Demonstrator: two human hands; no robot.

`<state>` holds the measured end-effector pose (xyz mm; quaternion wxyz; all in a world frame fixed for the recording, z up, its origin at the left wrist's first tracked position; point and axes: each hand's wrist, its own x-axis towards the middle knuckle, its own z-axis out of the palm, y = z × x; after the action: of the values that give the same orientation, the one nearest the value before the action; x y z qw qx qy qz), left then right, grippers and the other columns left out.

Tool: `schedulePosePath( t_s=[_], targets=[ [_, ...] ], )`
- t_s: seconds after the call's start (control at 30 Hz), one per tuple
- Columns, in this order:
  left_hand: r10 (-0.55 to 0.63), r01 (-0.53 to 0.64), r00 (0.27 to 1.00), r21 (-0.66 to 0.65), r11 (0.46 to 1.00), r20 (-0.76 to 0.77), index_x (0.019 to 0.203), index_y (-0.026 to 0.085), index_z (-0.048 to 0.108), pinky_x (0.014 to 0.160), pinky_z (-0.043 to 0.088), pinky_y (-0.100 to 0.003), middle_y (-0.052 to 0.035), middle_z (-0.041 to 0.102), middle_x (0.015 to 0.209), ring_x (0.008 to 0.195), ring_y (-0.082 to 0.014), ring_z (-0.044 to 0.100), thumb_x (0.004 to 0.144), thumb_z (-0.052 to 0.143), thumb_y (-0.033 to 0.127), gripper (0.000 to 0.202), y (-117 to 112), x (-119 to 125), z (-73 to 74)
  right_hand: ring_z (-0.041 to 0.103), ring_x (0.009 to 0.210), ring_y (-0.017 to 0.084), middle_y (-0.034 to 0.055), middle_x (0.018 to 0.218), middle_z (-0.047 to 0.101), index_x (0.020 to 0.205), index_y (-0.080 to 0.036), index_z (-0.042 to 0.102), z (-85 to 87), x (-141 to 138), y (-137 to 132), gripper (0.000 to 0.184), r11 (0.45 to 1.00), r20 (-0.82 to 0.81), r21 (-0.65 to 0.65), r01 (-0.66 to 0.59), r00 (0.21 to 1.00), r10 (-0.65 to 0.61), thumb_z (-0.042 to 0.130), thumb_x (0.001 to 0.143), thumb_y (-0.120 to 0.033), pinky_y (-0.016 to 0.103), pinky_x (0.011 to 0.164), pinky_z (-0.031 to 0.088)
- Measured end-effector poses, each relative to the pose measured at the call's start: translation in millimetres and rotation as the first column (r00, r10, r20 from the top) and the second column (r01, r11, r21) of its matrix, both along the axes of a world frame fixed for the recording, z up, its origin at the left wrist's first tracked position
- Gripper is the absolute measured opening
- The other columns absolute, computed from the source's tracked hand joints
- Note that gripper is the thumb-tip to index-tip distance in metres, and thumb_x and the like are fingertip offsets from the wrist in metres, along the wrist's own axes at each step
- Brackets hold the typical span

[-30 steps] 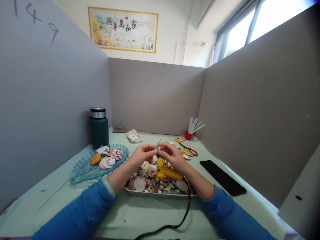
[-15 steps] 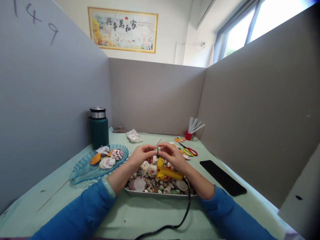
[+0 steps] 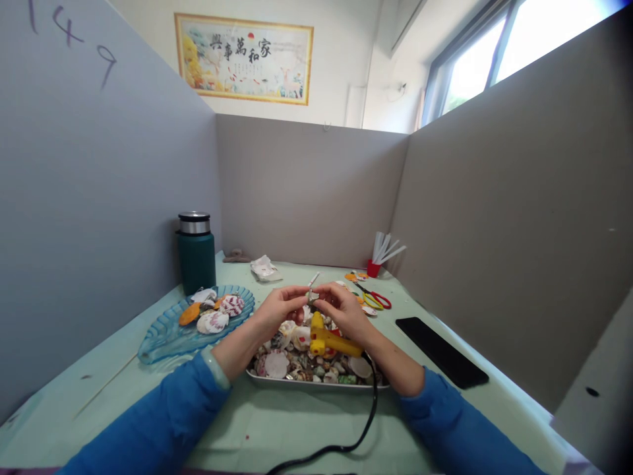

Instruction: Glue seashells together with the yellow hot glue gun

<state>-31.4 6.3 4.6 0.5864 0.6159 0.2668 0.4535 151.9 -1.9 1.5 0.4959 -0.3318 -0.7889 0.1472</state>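
At your eleven o'clock, a green bottle [image 3: 196, 262] stands upright on the tabletop [image 3: 247, 422]. Further round toward twelve you have crumpled white paper [image 3: 266, 268] and, just left of it, a brown object [image 3: 236, 256] too small to make out, both near the back partition [image 3: 311, 191]. At one o'clock lie scissors [image 3: 367, 291] with yellow and red handles; at your two, a black phone [image 3: 442, 353] lies flat. The left partition [image 3: 109, 178], toward ten, bears handwritten digits. High between eleven and twelve, you see a gold-bordered poster [image 3: 244, 59]; high at one, a bright window [image 3: 467, 72].
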Motion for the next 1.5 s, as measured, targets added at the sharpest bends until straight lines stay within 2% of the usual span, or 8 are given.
schedulePosePath(
  t_s=[0.2, 0.43, 0.97, 1.23, 1.5],
  targets=[
    [0.005, -0.006, 1.0, -0.017, 1.0, -0.018, 0.104, 0.014, 0.063, 0.051, 0.039, -0.023, 0.001, 0.057, 0.063, 0.05, -0.0071, 0.049, 0.072, 0.067, 0.036, 0.039, -2, 0, 1.5, 0.051, 0.07, 0.014, 0.0024, 0.078, 0.056, 0.095, -0.02, 0.062, 6.5, -1, -5, 0.014, 0.992, 0.056, 0.126, 0.032, 0.998, -0.039, 0.057, 0.083, -0.026, 0.026, 0.064, 0.041],
    [-0.005, 0.007, 0.998, 0.03, 1.0, -0.067, 0.1, 0.013, 0.063, 0.05, 0.038, -0.022, -0.0003, 0.056, 0.064, 0.049, -0.0073, 0.05, 0.074, 0.063, 0.033, 0.033, 1, 1, 0.3, 0.052, 0.073, 0.015, 0.0035, 0.08, 0.057, 0.1, -0.021, 0.063, 10.3, -1, -11, 0.018, 0.981, 0.134, 0.195, 0.015, 0.99, -0.041, 0.057, 0.083, -0.022, 0.028, 0.069, 0.042],
    [-0.012, 0.012, 0.999, 0.012, 1.0, -0.037, 0.104, 0.013, 0.061, 0.048, 0.039, -0.021, 0.0017, 0.054, 0.055, 0.046, -0.0076, 0.048, 0.072, 0.064, 0.03, 0.036, 0, -1, -0.2, 0.05, 0.067, 0.013, 0.0028, 0.08, 0.056, 0.096, -0.021, 0.062, 9.1, -1, -10, 0.018, 0.997, 0.14, 0.081, -0.014, 0.99, 0.002, 0.06, 0.081, -0.03, 0.026, 0.061, 0.041],
    [-0.056, 0.055, 0.998, -0.022, 0.998, -0.017, 0.101, 0.012, 0.064, 0.048, 0.039, -0.022, 0.0003, 0.057, 0.063, 0.047, -0.0061, 0.048, 0.071, 0.067, 0.037, 0.039, -3, 1, 3.0, 0.051, 0.07, 0.014, 0.0031, 0.077, 0.056, 0.094, -0.02, 0.064, 10.9, -2, -12, 0.016, 0.994, 0.112, 0.106, 0.015, 0.993, -0.027, 0.058, 0.083, -0.029, 0.026, 0.064, 0.04],
    [-0.046, 0.046, 0.999, -0.046, 0.998, 0.012, 0.104, 0.012, 0.061, 0.048, 0.04, -0.022, 0.0016, 0.054, 0.062, 0.048, -0.0071, 0.05, 0.071, 0.067, 0.037, 0.042, -2, 1, 2.1, 0.051, 0.071, 0.015, 0.0029, 0.076, 0.057, 0.095, -0.021, 0.064, 10.1, -2, -10, 0.019, 0.994, 0.116, 0.108, 0.03, 0.992, -0.043, 0.055, 0.084, -0.034, 0.027, 0.065, 0.04]
  ],
)
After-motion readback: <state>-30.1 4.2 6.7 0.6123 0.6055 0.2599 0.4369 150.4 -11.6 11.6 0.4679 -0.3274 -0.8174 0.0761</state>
